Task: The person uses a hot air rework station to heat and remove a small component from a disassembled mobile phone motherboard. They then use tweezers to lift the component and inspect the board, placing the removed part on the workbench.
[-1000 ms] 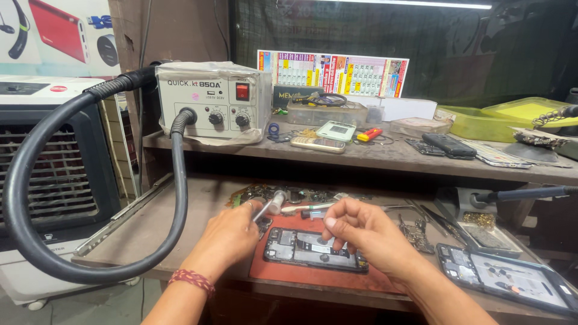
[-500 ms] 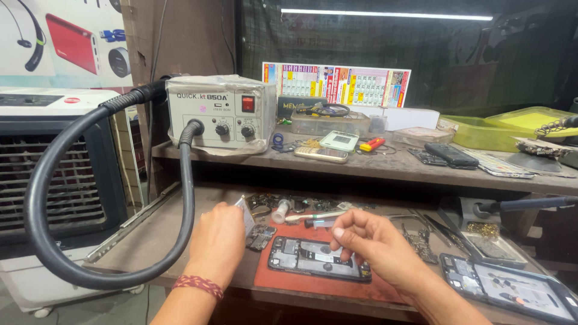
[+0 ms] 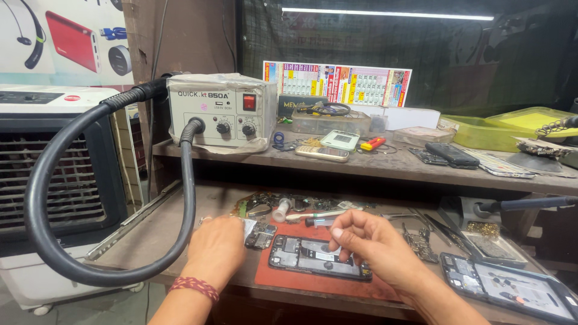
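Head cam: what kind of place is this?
Most likely a phone repair bench in a small shop. A hot-air rework station sits on the shelf, an opened phone lies on a red mat, and another opened phone lies nearby.

My bare hands, no sleeves.
Left hand (image 3: 217, 250) has a red woven wristband (image 3: 194, 286); right hand (image 3: 373, 247) wears nothing.

The opened phone (image 3: 319, 257) lies flat, back off, dark insides showing, on the red mat (image 3: 283, 278) near the table's front edge. A small circuit board (image 3: 261, 236) sits just beside the mat's left end.
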